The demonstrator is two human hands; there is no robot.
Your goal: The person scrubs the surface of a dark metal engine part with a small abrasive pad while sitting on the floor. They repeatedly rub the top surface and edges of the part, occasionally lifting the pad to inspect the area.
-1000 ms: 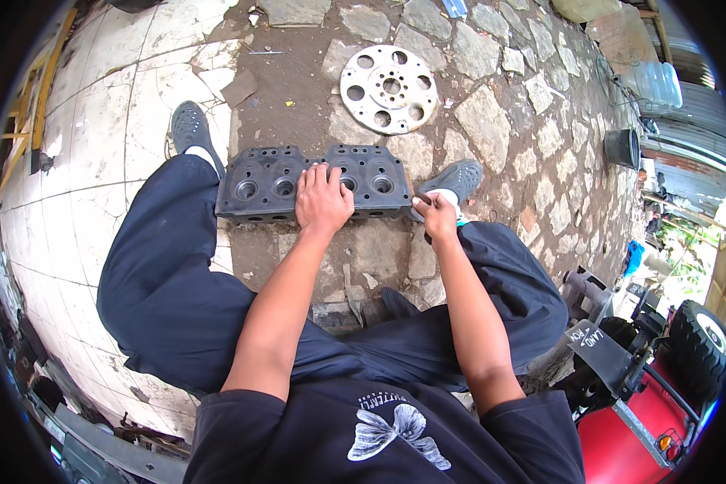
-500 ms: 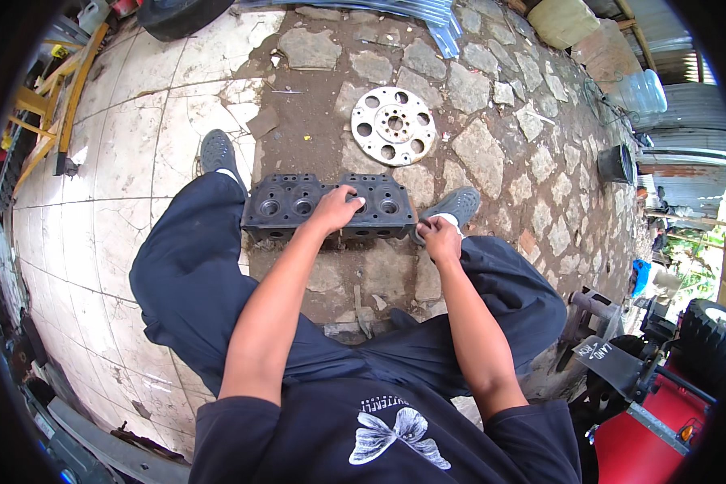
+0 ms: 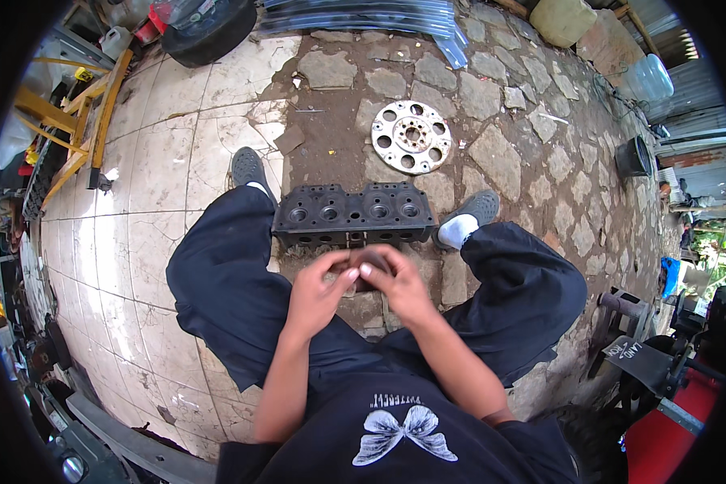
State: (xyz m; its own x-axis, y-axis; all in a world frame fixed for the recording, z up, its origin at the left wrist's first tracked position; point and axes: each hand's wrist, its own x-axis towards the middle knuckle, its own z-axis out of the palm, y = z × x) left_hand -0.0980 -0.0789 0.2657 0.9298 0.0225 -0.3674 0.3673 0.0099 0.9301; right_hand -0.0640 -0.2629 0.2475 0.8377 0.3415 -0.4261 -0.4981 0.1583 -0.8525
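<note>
Both hands meet above the ground, just on my side of a dark metal engine cylinder head (image 3: pixel 355 211). My left hand (image 3: pixel 316 292) and my right hand (image 3: pixel 405 290) are closed on a small dark brown piece (image 3: pixel 366 284), thumbs on top. Fingers cover most of it, and its kind is unclear. The cylinder head lies between my feet, with several round recesses and holes facing up. Neither hand touches it. Beyond it, a round pale metal plate (image 3: pixel 394 135) with several large holes lies flat on the stones.
Pale tiles (image 3: pixel 149 218) cover the floor at left; rough paving stones (image 3: pixel 492 149) lie at right. A tyre (image 3: pixel 210 36) and corrugated sheets (image 3: pixel 363 16) are at the far side. A yellow frame (image 3: pixel 105 121) stands left, a black bucket (image 3: pixel 633 157) right, and a red machine (image 3: pixel 678 436) near right.
My left hand has left the top of the cylinder head and come back toward me. My right hand has moved left from beside my right foot to meet it. The view has shifted slightly.
</note>
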